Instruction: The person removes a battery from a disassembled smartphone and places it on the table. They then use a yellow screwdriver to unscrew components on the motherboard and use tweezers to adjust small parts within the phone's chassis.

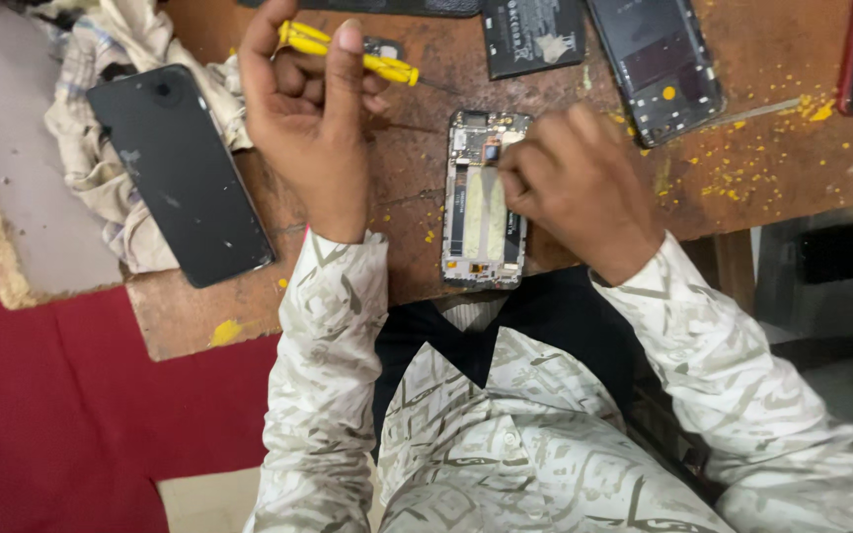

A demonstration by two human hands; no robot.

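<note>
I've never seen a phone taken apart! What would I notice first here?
The opened grey phone with bare insides lies mid-way on the rusty brown tabletop, with the right hand touching its upper part. Just left, the left hand grips a thin yellow-handled screwdriver. Far left, a flat black phone panel rests on a checked cloth.
</note>
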